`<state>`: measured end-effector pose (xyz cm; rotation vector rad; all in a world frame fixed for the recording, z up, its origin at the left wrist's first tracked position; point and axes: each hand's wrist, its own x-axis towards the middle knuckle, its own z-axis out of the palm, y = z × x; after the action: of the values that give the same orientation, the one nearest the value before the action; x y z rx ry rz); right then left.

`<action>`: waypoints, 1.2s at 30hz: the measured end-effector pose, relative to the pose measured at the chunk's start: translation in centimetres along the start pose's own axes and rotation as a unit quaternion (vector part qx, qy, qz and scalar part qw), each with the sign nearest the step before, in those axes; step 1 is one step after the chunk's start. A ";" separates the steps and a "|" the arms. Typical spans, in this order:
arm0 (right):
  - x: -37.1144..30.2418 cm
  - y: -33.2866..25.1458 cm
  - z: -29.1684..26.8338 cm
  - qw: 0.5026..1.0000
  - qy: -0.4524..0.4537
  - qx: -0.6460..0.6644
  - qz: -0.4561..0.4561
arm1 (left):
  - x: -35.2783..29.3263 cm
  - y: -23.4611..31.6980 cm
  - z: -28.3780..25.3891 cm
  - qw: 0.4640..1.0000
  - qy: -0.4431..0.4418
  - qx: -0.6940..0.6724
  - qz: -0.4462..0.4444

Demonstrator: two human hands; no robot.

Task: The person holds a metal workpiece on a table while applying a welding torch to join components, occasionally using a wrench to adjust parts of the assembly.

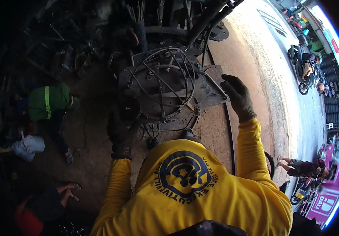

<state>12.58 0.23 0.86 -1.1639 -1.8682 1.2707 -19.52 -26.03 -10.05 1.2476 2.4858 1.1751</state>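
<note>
A flat, dark metal worktable [210, 100] stands in front of me. On it lies a round frame of bent metal rods [160, 84], with curved bars crossing inside its ring. My right hand [238, 96], in a dark knit glove, is at the table's right corner, its fingers extended and apart from the thumb, near a straight metal bar [216, 84]. My left hand [121, 135], gloved too, is in shadow at the near left edge, below a dark round disc [130, 109]. Its thumb and fingers look spread, and I see nothing held in it.
Thin rods stand in an upright tube [139, 35] behind the table; dark pipes rise beside it. Cables [152, 129] hang at the near edge. A person in green [49, 101] is at left, another [40, 208] at lower left. Motorcycles [305, 69] stand along the street at right.
</note>
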 end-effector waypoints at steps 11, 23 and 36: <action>15.4 -0.9 -3.0 0.976 0.096 0.193 0.032 | 0.2 -1.1 3.0 0.991 -0.027 0.065 -0.113; 33.0 2.9 -1.8 0.967 0.055 0.210 -0.131 | 0.1 -2.7 4.8 0.988 -0.025 -0.110 -0.105; 32.5 -4.8 -7.4 0.918 0.180 0.270 -0.228 | 0.5 -1.1 4.9 0.990 -0.032 -0.087 -0.103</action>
<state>2.76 31.69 7.92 -0.5678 -1.2905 1.1068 -18.49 -23.15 -14.06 0.9433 2.3403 1.2454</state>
